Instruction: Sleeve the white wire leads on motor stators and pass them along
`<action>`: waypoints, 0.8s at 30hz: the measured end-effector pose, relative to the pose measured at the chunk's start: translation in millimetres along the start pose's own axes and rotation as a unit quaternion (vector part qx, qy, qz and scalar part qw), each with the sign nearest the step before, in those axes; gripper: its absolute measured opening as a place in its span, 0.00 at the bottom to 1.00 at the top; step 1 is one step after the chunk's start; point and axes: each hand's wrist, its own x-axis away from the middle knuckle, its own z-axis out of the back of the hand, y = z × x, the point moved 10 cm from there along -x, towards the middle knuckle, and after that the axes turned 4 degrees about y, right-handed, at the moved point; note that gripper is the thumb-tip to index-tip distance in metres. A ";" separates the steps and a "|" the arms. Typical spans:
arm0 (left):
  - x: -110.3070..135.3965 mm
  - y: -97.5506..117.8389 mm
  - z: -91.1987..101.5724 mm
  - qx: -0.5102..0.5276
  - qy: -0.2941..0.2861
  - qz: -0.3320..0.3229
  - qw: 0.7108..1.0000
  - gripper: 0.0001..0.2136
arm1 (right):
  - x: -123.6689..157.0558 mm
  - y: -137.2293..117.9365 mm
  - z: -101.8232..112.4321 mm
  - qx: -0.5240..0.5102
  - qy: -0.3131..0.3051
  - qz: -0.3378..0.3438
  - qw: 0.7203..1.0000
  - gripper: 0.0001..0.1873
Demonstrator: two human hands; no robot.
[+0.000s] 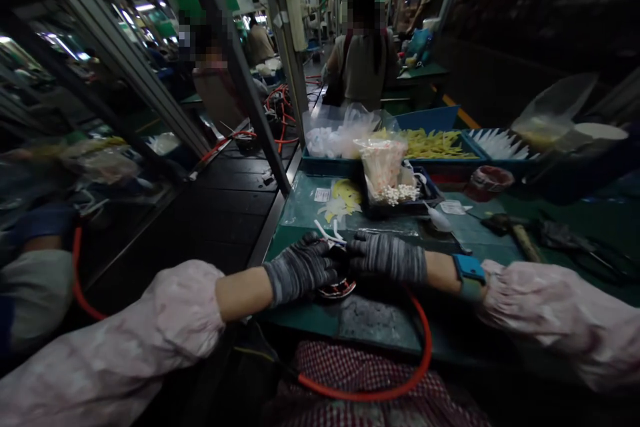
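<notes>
Between my two gloved hands sits a dark round part [337,289] that looks like a motor stator, with copper-red and white bands along its lower rim. White sleeved leads [329,232] stick up from its far side. My left hand [303,268] wraps the left side with bent fingers. From the right, my right hand [386,257] grips the upper side, its fingertips close to the leads. Both hands wear grey striped knit gloves, and they hide much of the part. It rests on or just above the green bench top [305,317].
Behind the hands are yellow slips [345,197] and a dark tray [435,197] with bagged white-tipped sticks [383,160]. Blue bins [470,153] line the back. A hammer [525,240] lies right. An orange-red hose [425,347] loops in front; a conveyor [220,213] runs left. Co-workers [363,67] sit beyond.
</notes>
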 end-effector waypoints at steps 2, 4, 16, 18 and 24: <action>14.0 -5.7 -6.3 0.004 0.023 0.029 0.999 0.22 | 11.7 2.4 -13.8 -0.047 -0.039 0.000 0.998 0.14; 32.9 -14.1 -13.7 0.009 0.021 0.048 0.999 0.22 | 24.7 8.4 -24.0 -0.083 -0.059 -0.024 0.994 0.16; -44.2 -21.0 38.4 0.010 0.088 0.099 0.991 0.38 | 152.4 -6.9 28.3 -0.172 0.164 -0.282 0.930 0.21; -67.7 -16.3 28.3 0.055 0.050 0.072 0.995 0.26 | 146.8 -5.8 52.2 -0.149 0.174 -0.272 0.934 0.19; -83.1 -32.7 15.8 0.277 0.048 0.089 0.955 0.14 | 119.7 -5.6 89.7 0.107 0.249 -0.126 0.954 0.22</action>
